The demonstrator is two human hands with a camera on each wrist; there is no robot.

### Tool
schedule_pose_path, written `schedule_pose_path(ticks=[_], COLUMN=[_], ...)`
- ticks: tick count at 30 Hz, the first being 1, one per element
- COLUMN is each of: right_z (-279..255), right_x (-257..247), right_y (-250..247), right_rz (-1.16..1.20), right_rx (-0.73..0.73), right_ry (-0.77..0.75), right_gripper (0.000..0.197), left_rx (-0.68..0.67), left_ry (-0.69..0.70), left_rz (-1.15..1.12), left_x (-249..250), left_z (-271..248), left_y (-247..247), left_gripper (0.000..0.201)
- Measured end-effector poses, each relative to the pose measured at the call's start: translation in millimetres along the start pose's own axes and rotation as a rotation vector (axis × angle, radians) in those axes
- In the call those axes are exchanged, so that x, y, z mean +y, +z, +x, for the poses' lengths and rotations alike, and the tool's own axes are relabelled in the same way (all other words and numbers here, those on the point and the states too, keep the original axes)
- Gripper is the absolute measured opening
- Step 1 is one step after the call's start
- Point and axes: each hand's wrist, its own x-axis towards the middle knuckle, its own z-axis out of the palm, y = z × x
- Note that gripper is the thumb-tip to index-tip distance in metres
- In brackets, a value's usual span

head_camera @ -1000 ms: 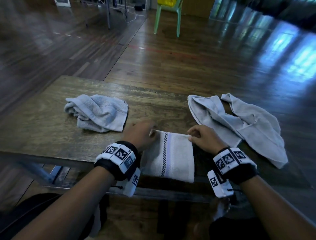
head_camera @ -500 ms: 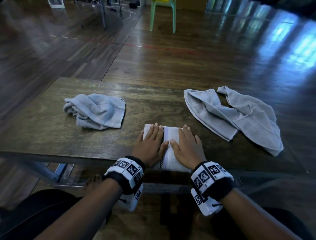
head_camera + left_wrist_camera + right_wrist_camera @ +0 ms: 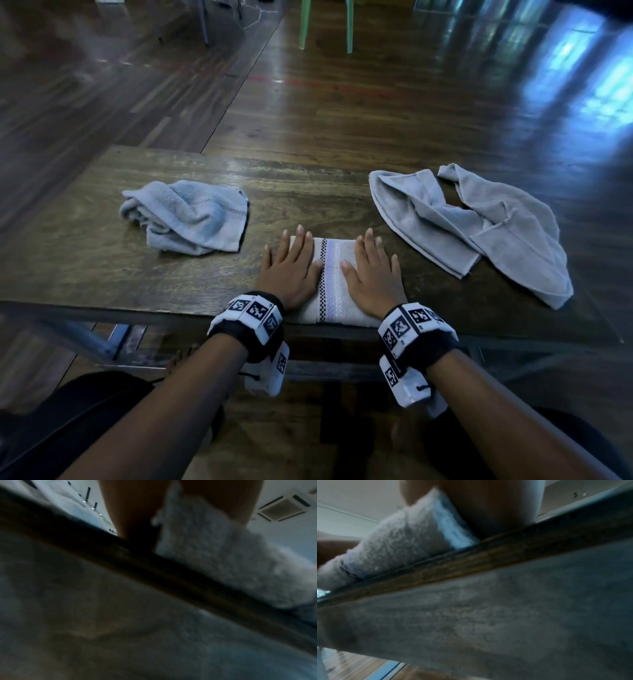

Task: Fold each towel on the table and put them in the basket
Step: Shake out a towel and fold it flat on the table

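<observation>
A white towel (image 3: 332, 281) with a chequered and lilac stripe lies folded at the near edge of the wooden table (image 3: 85, 267). My left hand (image 3: 293, 263) lies flat on its left half and my right hand (image 3: 371, 270) flat on its right half, fingers straight, pressing down. A crumpled light blue towel (image 3: 188, 217) sits to the left. A larger grey towel (image 3: 479, 226) lies rumpled to the right. Both wrist views look up from below the table edge at the white towel's (image 3: 223, 555) (image 3: 399, 545) folded end under my palms. No basket is in view.
The grey towel's right end reaches the table's right edge. Bare table surface lies between the towels and behind the white one. A green chair (image 3: 325, 24) stands on the shiny wood floor beyond the table. My knees are under the near edge.
One second ago both hands pinched the towel's far corners; they folded it towards me and flattened on it. Since half a second ago the hands have slid apart, uncovering the stripe.
</observation>
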Motion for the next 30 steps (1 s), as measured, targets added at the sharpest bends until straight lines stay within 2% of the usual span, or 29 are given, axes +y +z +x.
schedule_pose_path(ticks=[5, 7, 12, 16, 19, 22, 30], right_z=[4.6, 3.7, -6.1, -18.0, -31.7, -45.6, -60.4], right_x=[8.8, 13.8, 26.7, 29.9, 27.2, 19.9, 13.2], right_y=[-6.2, -10.4, -24.4, -34.4, -39.9, -38.9, -36.2], right_rz=[-0.037, -0.037, -0.152, -0.030, 0.122, 0.190, 0.309], right_rx=[-0.012, -0.014, 0.187, 0.255, 0.150, 0.013, -0.054], right_ry=[0.006, 0.018, -0.004, 0.076, 0.124, 0.153, 0.230], right_gripper=[0.060, 0.059, 0.051, 0.038, 0.035, 0.036, 0.041], left_rx=[-0.058, -0.039, 0.102, 0.130, 0.093, 0.054, -0.116], left_ry=[-0.070, -0.063, -0.083, -0.100, -0.135, -0.163, -0.202], left_rz=[-0.006, 0.017, 0.015, -0.204, -0.302, -0.289, -0.252], left_x=[-21.0, -27.8, -31.9, -26.6, -19.7, -15.5, -10.3], left_z=[-3.4, -6.6, -24.7, -39.5, -49.2, -52.8, -64.6], left_y=[-11.8, -15.7, -30.3, -39.4, -38.4, -34.7, -37.0], left_gripper=[0.054, 0.054, 0.052, 0.036, 0.029, 0.031, 0.035])
